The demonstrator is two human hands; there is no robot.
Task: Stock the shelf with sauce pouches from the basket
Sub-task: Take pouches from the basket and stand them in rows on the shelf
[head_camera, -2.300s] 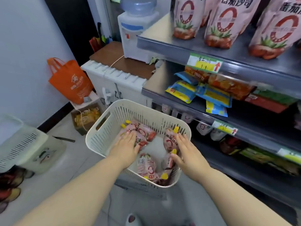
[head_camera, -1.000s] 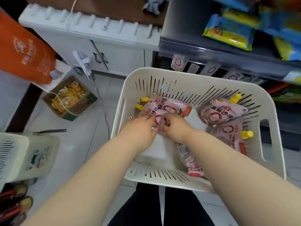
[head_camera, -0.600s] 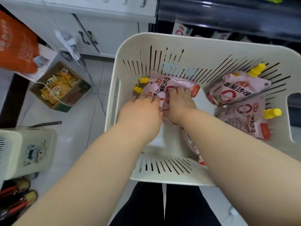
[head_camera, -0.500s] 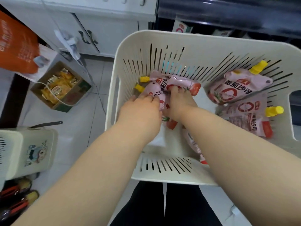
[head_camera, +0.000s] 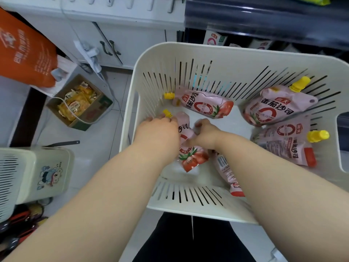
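A cream slatted basket [head_camera: 188,52] sits in front of me with several pink sauce pouches with yellow caps inside. Both hands are down in it on one pouch [head_camera: 190,157] at the left. My left hand [head_camera: 158,131] grips its top end by the yellow cap. My right hand [head_camera: 204,133] is closed on its middle. A second pouch [head_camera: 204,105] lies just beyond against the far wall. Two more pouches [head_camera: 273,108] [head_camera: 285,146] lie at the right, and another [head_camera: 226,173] pokes out under my right forearm. The dark shelf edge [head_camera: 264,17] runs along the top right.
A white cabinet [head_camera: 122,29] stands beyond the basket at the left. An orange bag [head_camera: 24,52] and a cardboard box of snacks [head_camera: 77,104] sit on the tiled floor at the left. A second cream basket [head_camera: 34,174] lies on its side at the lower left.
Both hands have pulled the held pouch toward me, away from the pouch by the far wall. The view has shifted slightly down and closer to the basket.
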